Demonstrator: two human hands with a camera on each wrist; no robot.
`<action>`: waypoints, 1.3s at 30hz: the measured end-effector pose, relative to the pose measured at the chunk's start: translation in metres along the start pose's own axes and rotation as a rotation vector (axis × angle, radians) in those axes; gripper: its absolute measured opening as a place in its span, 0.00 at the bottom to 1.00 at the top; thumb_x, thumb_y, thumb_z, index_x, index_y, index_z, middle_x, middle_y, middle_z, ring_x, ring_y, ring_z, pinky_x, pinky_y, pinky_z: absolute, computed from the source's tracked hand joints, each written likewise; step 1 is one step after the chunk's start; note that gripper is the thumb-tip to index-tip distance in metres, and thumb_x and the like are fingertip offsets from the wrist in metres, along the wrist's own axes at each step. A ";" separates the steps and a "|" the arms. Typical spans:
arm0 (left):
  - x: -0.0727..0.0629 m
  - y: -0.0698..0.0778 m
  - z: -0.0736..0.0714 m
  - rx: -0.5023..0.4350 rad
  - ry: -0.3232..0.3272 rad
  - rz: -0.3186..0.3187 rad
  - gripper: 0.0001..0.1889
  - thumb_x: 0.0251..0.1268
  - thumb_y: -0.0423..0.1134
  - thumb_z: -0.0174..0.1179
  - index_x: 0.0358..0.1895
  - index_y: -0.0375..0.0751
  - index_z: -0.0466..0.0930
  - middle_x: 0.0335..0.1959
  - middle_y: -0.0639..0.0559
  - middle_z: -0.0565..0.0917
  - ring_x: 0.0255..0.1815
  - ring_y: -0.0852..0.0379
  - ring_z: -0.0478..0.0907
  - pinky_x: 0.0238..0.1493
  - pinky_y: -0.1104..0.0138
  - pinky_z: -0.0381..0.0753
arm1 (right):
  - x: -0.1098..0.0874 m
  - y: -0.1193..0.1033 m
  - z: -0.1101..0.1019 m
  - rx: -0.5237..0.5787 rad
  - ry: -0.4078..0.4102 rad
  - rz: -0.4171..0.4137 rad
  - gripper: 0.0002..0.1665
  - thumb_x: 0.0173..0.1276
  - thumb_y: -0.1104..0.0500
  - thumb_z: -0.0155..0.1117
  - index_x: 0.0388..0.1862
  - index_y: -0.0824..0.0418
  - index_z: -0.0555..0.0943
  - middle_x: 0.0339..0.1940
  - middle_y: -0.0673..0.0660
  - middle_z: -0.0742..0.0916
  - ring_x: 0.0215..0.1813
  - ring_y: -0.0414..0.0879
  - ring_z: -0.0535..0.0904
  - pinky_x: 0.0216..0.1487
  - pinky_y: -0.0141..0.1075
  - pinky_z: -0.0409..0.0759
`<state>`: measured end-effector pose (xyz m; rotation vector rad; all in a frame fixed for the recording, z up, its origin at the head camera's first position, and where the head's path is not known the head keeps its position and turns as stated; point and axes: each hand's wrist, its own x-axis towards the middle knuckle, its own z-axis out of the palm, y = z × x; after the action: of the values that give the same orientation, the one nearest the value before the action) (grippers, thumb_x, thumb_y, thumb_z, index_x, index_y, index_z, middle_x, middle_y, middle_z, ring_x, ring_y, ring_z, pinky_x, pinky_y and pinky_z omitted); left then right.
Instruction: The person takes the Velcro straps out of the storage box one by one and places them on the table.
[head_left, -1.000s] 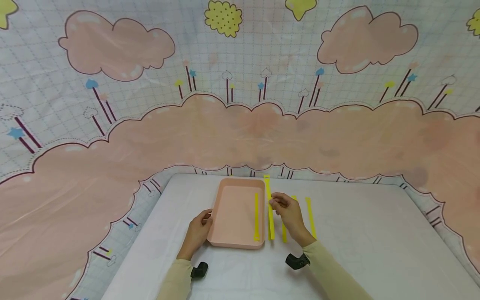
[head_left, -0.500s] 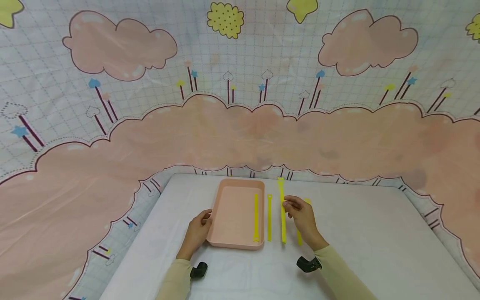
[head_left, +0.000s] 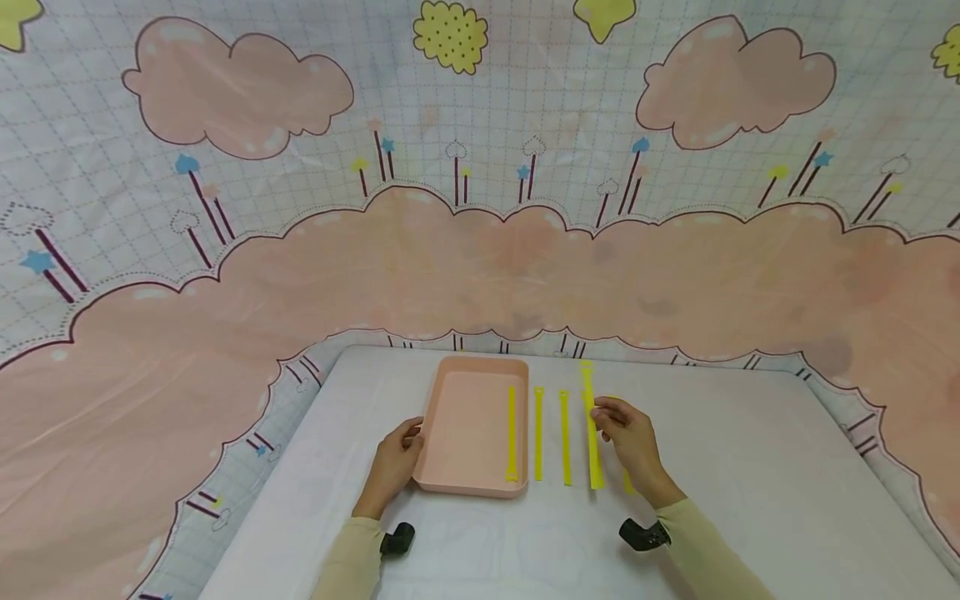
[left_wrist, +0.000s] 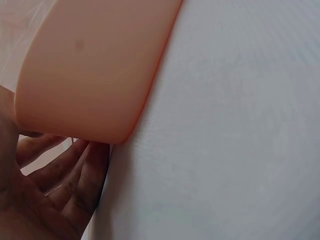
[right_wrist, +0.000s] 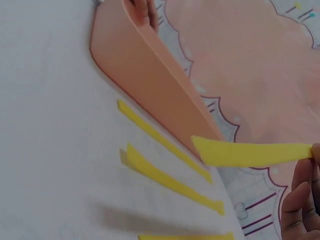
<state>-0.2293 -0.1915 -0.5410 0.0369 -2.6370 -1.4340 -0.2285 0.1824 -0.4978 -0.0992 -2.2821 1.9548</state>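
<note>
In the head view my right hand [head_left: 633, 442] pinches a long yellow strip [head_left: 590, 450] between thumb and fingers, raised above the table. The right wrist view shows the same strip [right_wrist: 252, 154] held by one end. Two more yellow strips [head_left: 538, 433] lie side by side to its left. Part of another strip [head_left: 628, 482] shows beneath my right hand, the rest hidden. My left hand [head_left: 392, 467] holds the left edge of a shallow pink tray [head_left: 465, 492], its fingers against the wall in the left wrist view. One yellow strip [head_left: 512, 433] lies along the tray's right side.
The tray and strips rest on a white-covered table [head_left: 750, 467]. Behind it hangs a patterned cloth [head_left: 480, 267] with pink clouds. Each wrist carries a black camera [head_left: 643, 535].
My right hand has moved rightward with the raised yellow strip, past the strips lying beside the tray, which now show uncovered. My left hand and the tray have stayed put.
</note>
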 end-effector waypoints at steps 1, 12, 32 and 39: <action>0.000 0.000 0.000 0.001 0.001 0.003 0.19 0.72 0.36 0.54 0.63 0.40 0.76 0.54 0.38 0.83 0.53 0.43 0.82 0.54 0.50 0.81 | 0.000 0.000 -0.002 -0.009 0.003 0.002 0.18 0.70 0.62 0.63 0.56 0.68 0.79 0.34 0.46 0.85 0.33 0.36 0.78 0.35 0.31 0.78; 0.003 0.002 -0.002 0.004 -0.010 -0.006 0.20 0.72 0.36 0.53 0.64 0.40 0.75 0.56 0.37 0.82 0.55 0.43 0.82 0.56 0.50 0.79 | 0.001 0.005 -0.030 -0.069 0.016 0.046 0.20 0.71 0.58 0.63 0.58 0.67 0.77 0.31 0.40 0.83 0.34 0.37 0.77 0.37 0.30 0.79; 0.004 0.002 -0.002 0.003 -0.019 -0.009 0.20 0.72 0.37 0.54 0.65 0.41 0.75 0.56 0.37 0.82 0.55 0.43 0.81 0.56 0.50 0.80 | 0.001 0.016 -0.072 -0.173 0.001 0.053 0.25 0.73 0.54 0.60 0.62 0.68 0.75 0.33 0.37 0.84 0.36 0.32 0.78 0.38 0.28 0.80; 0.001 0.005 -0.002 -0.012 -0.023 -0.010 0.20 0.72 0.36 0.54 0.64 0.39 0.75 0.56 0.36 0.82 0.55 0.42 0.81 0.56 0.50 0.80 | 0.004 0.027 -0.085 -0.220 -0.034 0.114 0.28 0.74 0.50 0.59 0.64 0.67 0.73 0.39 0.41 0.85 0.39 0.32 0.78 0.40 0.27 0.80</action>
<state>-0.2298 -0.1906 -0.5361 0.0332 -2.6503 -1.4614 -0.2208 0.2703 -0.5111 -0.2246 -2.5598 1.7599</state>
